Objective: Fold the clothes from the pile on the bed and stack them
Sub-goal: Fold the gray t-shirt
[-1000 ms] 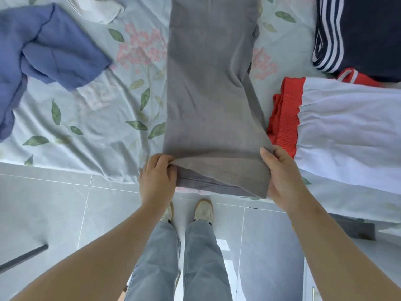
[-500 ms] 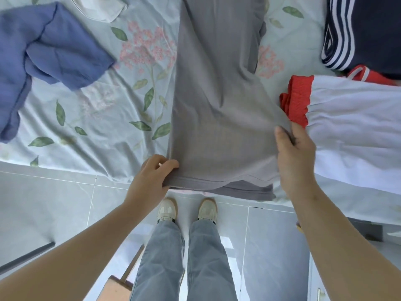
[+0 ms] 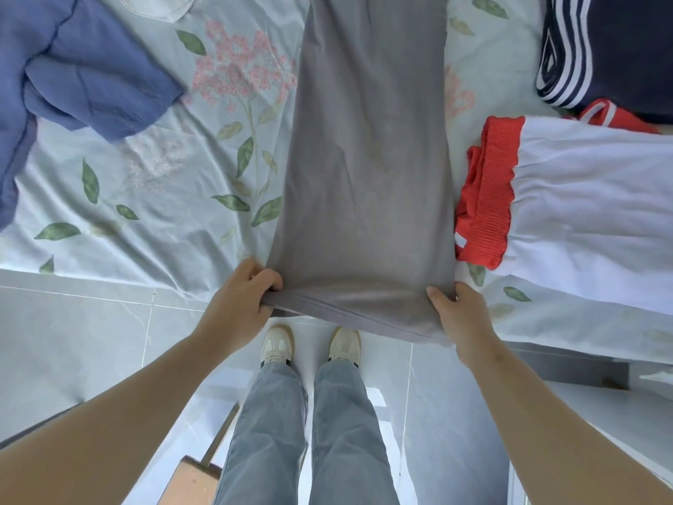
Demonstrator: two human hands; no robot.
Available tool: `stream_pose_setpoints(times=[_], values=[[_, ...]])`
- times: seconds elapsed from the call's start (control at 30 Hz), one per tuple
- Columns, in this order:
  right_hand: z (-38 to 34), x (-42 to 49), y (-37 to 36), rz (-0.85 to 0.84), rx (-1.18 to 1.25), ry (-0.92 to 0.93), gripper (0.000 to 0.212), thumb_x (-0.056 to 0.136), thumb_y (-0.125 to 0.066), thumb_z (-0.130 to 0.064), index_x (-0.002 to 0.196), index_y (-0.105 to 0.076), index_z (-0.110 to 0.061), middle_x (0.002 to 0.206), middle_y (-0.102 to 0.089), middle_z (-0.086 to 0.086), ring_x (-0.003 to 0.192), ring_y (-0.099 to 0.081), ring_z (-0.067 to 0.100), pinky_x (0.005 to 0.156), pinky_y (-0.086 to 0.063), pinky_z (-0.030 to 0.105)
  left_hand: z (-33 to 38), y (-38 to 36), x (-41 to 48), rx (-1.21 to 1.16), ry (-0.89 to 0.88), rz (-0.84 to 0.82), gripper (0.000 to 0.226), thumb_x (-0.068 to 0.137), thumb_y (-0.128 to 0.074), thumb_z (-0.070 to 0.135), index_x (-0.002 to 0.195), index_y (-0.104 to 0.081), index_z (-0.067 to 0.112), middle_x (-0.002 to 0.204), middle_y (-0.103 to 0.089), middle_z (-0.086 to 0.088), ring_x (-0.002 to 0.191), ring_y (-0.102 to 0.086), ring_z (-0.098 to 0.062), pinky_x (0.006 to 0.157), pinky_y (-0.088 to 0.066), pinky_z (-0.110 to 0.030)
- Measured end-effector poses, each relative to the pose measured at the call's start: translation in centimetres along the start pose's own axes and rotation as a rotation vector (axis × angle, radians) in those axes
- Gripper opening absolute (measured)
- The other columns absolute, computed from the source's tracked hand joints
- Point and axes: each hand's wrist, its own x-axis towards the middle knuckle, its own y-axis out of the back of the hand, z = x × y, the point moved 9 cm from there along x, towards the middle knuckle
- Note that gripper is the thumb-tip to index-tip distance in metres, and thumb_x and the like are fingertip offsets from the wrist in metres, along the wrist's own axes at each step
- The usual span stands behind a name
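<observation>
The far end of the long grey fabric garment [image 3: 364, 158] is running out of the top edge of the view, so its full length is not showing. The fingers of the right hand [image 3: 460, 317] are lying beneath the garment's near right corner and are hidden; only the thumb is showing on top, so the hand is pinching that corner. The left hand [image 3: 238, 304] is gripping the near left corner, fingers curled round the hem. The garment is lying down the middle of the bed as a narrow strip, its near hem hanging just over the mattress edge. A crumpled blue cloth garment [image 3: 83, 74] is being cut off at the left edge, and a navy garment with white stripes [image 3: 615, 49] at the top right. A white garment with a red ribbed waistband [image 3: 590, 202] is lying just beside the grey strip. A pale green floral bed sheet [image 3: 153, 220] is covering the bed. Grey floor tiles [image 3: 73, 340] are showing below, with cream shoes [image 3: 278, 346] and a partly cropped wooden object [image 3: 193, 484]
</observation>
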Motion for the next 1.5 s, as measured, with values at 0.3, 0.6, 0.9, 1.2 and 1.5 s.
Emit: stream_pose_setpoints(times=[0.3, 0.6, 0.9, 1.2, 1.5], values=[[-0.4, -2.0, 0.1, 0.182, -0.032, 0.077, 0.027, 0.088, -0.061, -0.026, 0.069, -0.043, -0.023, 0.098, -0.045, 0.007, 0.079, -0.035, 0.012, 0.068, -0.028, 0.026, -1.6, -0.6, -0.5, -0.1, 0.218, 0.084, 0.024, 0.085, -0.059, 0.041, 0.101, -0.06, 0.023, 0.12, -0.045, 0.003, 0.108, -0.049, -0.02, 0.087, -0.04, -0.033], [-1.0, -1.5, 0.0, 0.088, 0.108, 0.091, 0.028, 0.089, -0.061, -0.02, 0.064, -0.048, -0.018, 0.063, -0.048, -0.003, 0.063, -0.043, 0.016, 0.055, -0.033, 0.025, 0.3, -0.3, 2.8, 0.092, 0.188, 0.056, 0.017, 0.096, -0.048, 0.023, 0.099, -0.054, 0.007, 0.099, -0.049, -0.011, 0.089, -0.052, -0.033, 0.07, -0.042, -0.038], [-0.4, -1.3, -0.3, 0.163, -0.059, 0.017, 0.015, 0.086, -0.061, -0.027, 0.085, -0.051, -0.016, 0.096, -0.054, 0.011, 0.09, -0.043, 0.024, 0.075, -0.033, 0.03, 1.0, 0.7, 2.6, 0.198, 0.127, 0.168, 0.046, 0.088, -0.061, 0.035, 0.129, -0.048, 0.017, 0.118, -0.049, -0.012, 0.108, -0.047, -0.034, 0.088, -0.041, -0.043], [-2.1, 0.2, -0.2, 0.151, -0.034, 0.045, 0.014, 0.089, -0.057, -0.024, 0.083, -0.05, -0.014, 0.067, -0.049, -0.009, 0.066, -0.045, 0.015, 0.054, -0.029, 0.027, 1.5, 1.4, 5.9, 0.225, 0.176, 0.24, 0.034, 0.092, -0.056, 0.029, 0.121, -0.049, 0.012, 0.118, -0.052, -0.011, 0.109, -0.049, -0.031, 0.086, -0.038, -0.04], [-3.5, 1.0, 0.0, 0.16, -0.012, 0.073, 0.023, 0.092, -0.052, -0.023, 0.071, -0.044, -0.019, 0.066, -0.047, -0.009, 0.062, -0.042, 0.008, 0.056, -0.027, 0.028, 3.1, 2.5, 8.6, 0.353, 0.13, 0.213, 0.024, 0.097, -0.044, 0.026, 0.109, -0.052, 0.007, 0.113, -0.051, -0.014, 0.104, -0.049, -0.033, 0.069, -0.036, -0.039]])
